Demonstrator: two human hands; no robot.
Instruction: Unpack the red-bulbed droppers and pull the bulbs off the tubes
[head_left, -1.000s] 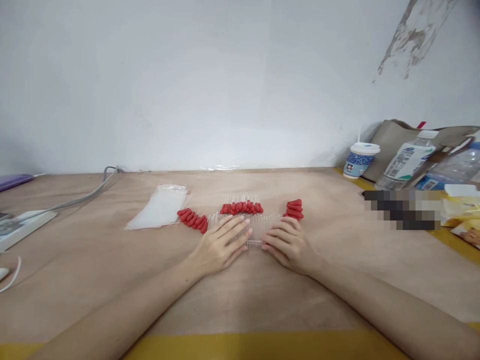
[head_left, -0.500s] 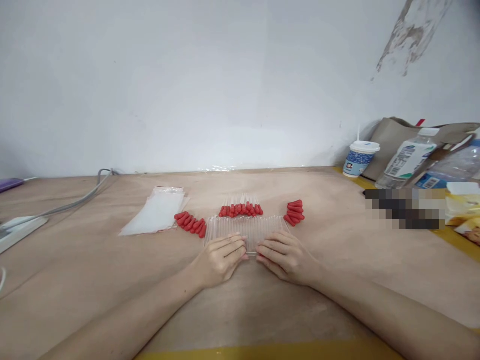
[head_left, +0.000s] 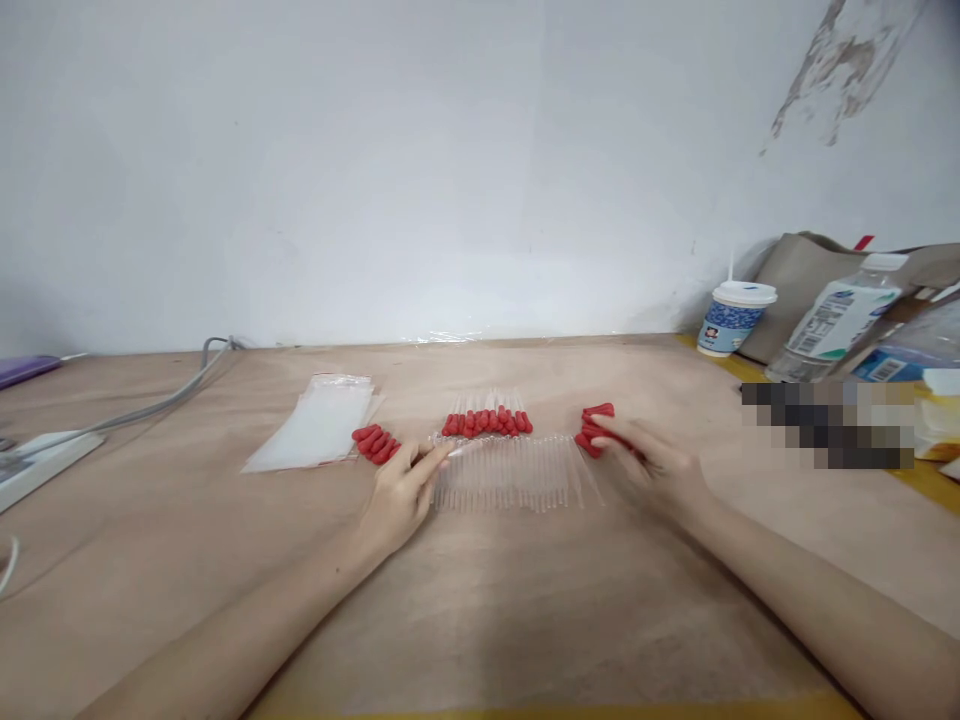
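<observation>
In a pinch, my left hand (head_left: 397, 495) holds a thin clear glass dropper tube (head_left: 469, 446) slanting over the far edge of the row. Many more clear tubes (head_left: 510, 480) lie side by side beneath it. My right hand (head_left: 664, 470), slightly blurred, is at the right pile of red rubber bulbs (head_left: 598, 411), its fingers closed on one bulb (head_left: 626, 441); its thumb is mostly hidden. Another cluster of red bulbs (head_left: 375, 441) lies by my left fingers. Behind the row rest several droppers with red bulbs (head_left: 487, 422) fitted on their ends.
White plastic bags (head_left: 311, 425) are stacked at left, near a grey cable (head_left: 165, 405) and a white power strip (head_left: 52, 465). On the right stand a lidded paper cup (head_left: 731, 320), a plastic bottle (head_left: 840, 320) and a beige bag (head_left: 784, 275). A wall closes the far side.
My hands have parted from the near edge of the tube row. The left has taken up one tube; the right has moved to the right pile, shifting a bulb. The tubes are now less even.
</observation>
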